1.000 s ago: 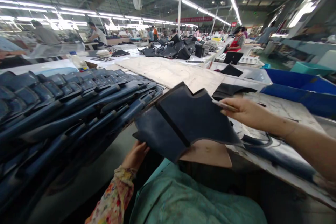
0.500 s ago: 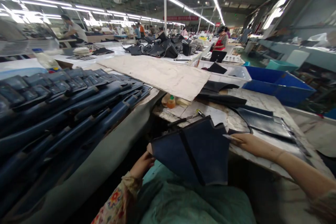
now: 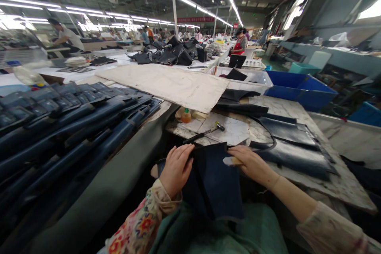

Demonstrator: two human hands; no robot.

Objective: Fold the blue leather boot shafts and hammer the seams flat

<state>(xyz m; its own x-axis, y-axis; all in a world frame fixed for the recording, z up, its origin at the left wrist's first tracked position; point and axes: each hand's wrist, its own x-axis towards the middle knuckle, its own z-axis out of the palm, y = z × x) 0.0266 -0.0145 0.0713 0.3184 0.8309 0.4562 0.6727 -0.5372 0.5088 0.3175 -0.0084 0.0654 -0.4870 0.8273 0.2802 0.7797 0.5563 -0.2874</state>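
A dark blue leather-like panel [image 3: 224, 182] with a black strip lies over my lap, partly on a green apron [image 3: 256, 226]. My left hand [image 3: 177, 168] is closed on the panel's upper left edge, fingers together over the top and the thumb on the near side. Between the fingers of my right hand [image 3: 250, 162] is a small spatula-like tool [image 3: 233, 161] with a pale wooden handle and a whitish flat tip. That hand is at the panel's upper right edge, its fingertips close to the top corner. The panel's left part is hidden behind my left hand and sleeve.
A hammer [image 3: 219, 126] and a small orange bottle [image 3: 186, 116] lie or stand on the worktable [image 3: 297, 107]. Rows of dark blue pieces [image 3: 89, 127] cover the left table. More glossy panels [image 3: 297, 154], a white bin [image 3: 256, 83] and a blue bin [image 3: 300, 91] are right.
My left hand has moved from the panel's left corner up onto its top edge. My right hand has come inward along the upper right side. The panel has turned and looks narrower.
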